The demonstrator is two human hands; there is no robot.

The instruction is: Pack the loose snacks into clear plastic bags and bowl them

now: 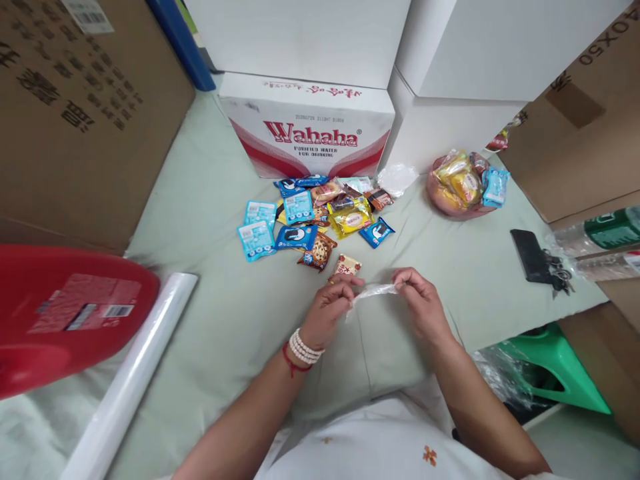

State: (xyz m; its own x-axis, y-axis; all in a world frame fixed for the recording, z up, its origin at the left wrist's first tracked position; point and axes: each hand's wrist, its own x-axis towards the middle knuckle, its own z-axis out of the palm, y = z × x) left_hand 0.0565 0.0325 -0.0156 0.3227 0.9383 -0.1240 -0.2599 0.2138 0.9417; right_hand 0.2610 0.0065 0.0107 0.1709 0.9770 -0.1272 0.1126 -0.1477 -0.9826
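Note:
A thin strip of clear plastic film (376, 291) stretches between my two hands above the table. My left hand (331, 308), with beads and a red cord at the wrist, pinches its left end. The other end is pinched by my right hand (419, 300). Just beyond the left fingers lies a small cream snack packet (347, 265). Farther back is a loose pile of wrapped snacks, among them a yellow packet (351, 220), a brown cookie packet (319, 252), dark blue packets (296, 237) and light blue packets (257, 239).
Behind the pile stands a Wahaha water carton (310, 130). A pink bowl (453, 208) of snacks sits right, near keys (561, 275) and plastic bottles (595, 235). A red container (75, 313) and a white roll (135, 373) lie left. A green stool (565, 367) stands below the table edge.

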